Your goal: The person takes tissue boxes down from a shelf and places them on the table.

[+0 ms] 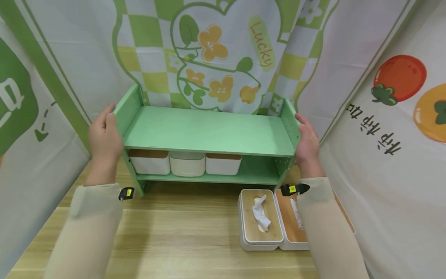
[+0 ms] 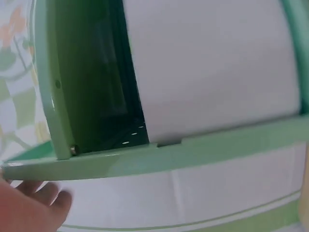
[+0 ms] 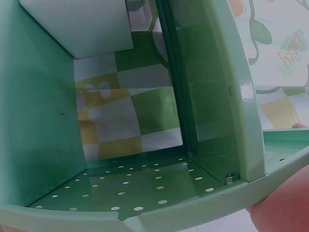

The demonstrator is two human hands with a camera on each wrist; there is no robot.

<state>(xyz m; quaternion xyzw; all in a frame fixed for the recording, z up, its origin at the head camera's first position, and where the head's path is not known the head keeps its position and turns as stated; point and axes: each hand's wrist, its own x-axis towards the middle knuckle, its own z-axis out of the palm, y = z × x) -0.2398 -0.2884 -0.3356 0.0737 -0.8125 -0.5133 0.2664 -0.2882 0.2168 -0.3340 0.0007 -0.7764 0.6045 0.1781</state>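
A green two-tier shelf (image 1: 209, 130) stands between my hands at the back of the wooden table. My left hand (image 1: 106, 133) holds its left side panel from outside, fingers bent near the upper edge; in the left wrist view those fingers (image 2: 46, 193) show beyond the panel. At the opposite end my right hand (image 1: 306, 141) grips the right side panel, and a fingertip (image 3: 299, 125) shows over the panel's edge. On the lower tier sit a white box with a brown top (image 1: 150, 164), a cream box (image 1: 188, 166) and another white box (image 1: 223, 164).
Two tissue boxes with wooden lids, one nearer the middle (image 1: 249, 221) and one partly behind my right sleeve (image 1: 287, 217), stand in front of the shelf's right end. Patterned cloth (image 1: 150, 31) hangs behind the shelf, and printed cloth walls (image 1: 383, 186) flank the table (image 1: 181, 232).
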